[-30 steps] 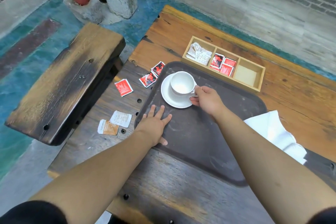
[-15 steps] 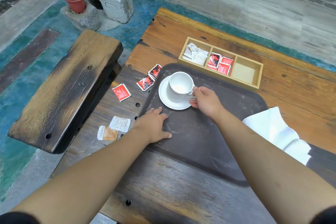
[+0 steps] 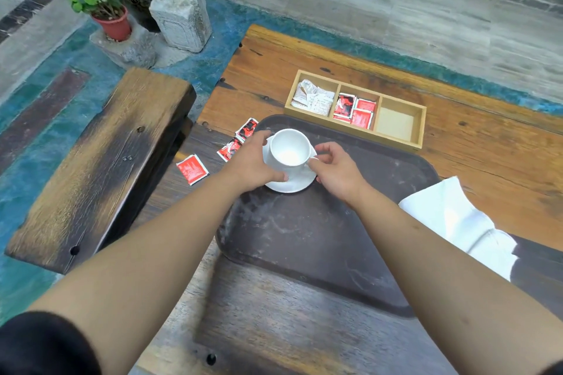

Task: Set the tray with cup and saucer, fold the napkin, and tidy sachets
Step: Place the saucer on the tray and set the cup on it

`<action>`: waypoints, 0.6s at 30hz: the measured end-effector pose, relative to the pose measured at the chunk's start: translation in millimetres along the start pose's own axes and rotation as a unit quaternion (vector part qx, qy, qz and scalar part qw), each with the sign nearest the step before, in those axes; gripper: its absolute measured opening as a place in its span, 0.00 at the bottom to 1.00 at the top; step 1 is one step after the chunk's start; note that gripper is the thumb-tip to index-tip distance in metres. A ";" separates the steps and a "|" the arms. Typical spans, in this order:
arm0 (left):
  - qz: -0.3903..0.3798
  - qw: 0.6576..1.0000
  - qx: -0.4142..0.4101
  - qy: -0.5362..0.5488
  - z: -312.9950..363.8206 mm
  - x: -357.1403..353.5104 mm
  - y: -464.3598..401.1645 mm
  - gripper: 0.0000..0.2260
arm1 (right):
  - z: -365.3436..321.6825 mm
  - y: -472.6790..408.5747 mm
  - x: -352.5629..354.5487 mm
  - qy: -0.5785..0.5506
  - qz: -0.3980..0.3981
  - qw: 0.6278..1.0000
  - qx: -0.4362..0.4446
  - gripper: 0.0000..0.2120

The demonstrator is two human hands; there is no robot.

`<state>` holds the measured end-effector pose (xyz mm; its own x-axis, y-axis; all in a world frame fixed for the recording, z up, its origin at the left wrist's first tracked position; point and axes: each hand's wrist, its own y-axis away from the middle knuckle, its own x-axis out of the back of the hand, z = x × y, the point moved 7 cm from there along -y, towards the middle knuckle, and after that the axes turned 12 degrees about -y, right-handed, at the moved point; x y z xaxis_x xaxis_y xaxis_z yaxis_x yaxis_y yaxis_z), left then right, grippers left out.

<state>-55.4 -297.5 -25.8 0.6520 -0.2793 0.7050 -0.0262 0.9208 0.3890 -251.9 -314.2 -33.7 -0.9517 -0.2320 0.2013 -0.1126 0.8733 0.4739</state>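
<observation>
Your right hand (image 3: 336, 172) pinches the handle of the white cup (image 3: 289, 148), fingers closed on it, while your left hand (image 3: 254, 161) cups the left rim of the saucer (image 3: 300, 183), thumb resting on its near edge. Cup sits on saucer, both on the upper left part of the dark tray (image 3: 320, 237), so you look to be squaring this setting. Next probably comes the napkin (image 3: 457, 222), unfolded at the tray's right edge. Loose red sachets (image 3: 192, 169) lie left of the tray; they belong in the wooden box (image 3: 355, 76) just above it.
</observation>
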 end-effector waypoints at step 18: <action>0.058 0.991 -0.028 0.118 9.1 -6.5 -1.0 0.35 | -21.0 1.7 -9.5 0.065 -0.037 0.994 0.079 0.31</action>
<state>-66.5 -299.1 -25.4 0.8064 -0.1051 0.5820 -0.0738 0.9585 0.2755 -237.0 -319.6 -16.8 -0.8956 -0.3421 0.2842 -0.2340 0.9059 0.3530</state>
